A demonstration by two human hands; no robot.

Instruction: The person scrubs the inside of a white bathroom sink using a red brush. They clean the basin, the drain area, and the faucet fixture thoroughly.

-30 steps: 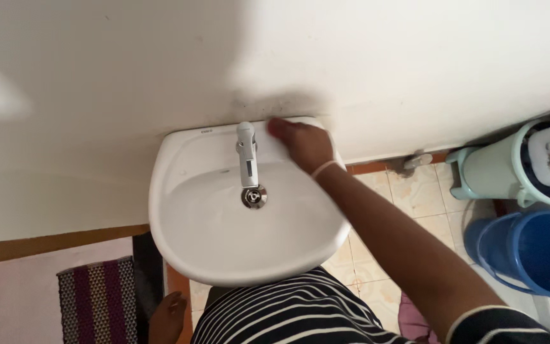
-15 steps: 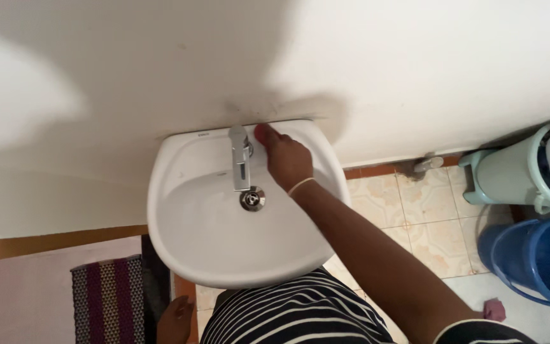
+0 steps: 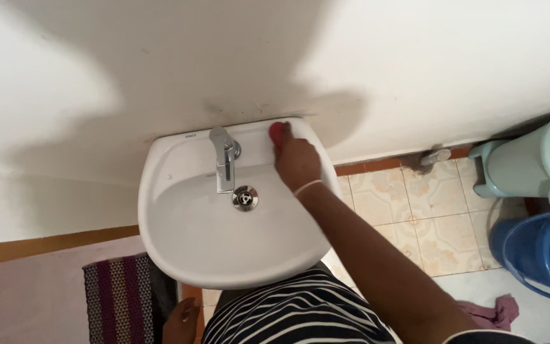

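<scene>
A smooth, matt white wall (image 3: 415,57) fills the top half of the view. Below it hangs a glossy white ceramic basin (image 3: 179,255), oval, with a flat ledge along the wall. At 3 o'clock from the basin the floor (image 3: 434,236) is laid with square, mottled cream tiles; a round blue plastic bucket (image 3: 542,255) and a pale green bin (image 3: 523,169) stand at the far right, well apart from the basin. At 7 o'clock lies a woven rug (image 3: 119,299) in a purple and pale diamond pattern. A crumpled pink rag (image 3: 494,312) lies on the floor at 4 o'clock.

A chrome tap (image 3: 225,162) stands mid-ledge, its long axis running from the wall toward 6 o'clock, the spout over a round metal drain (image 3: 245,198).

The right hand (image 3: 296,159) lies palm down on the ledge at 2 o'clock from the drain, arm stretched from the lower right, fingers curled around a small reddish sponge (image 3: 278,130) pressed against the ledge just right of the tap. The left hand (image 3: 183,318) hangs low at the bottom edge beside the rug; whether it is spread or curled cannot be told.
</scene>
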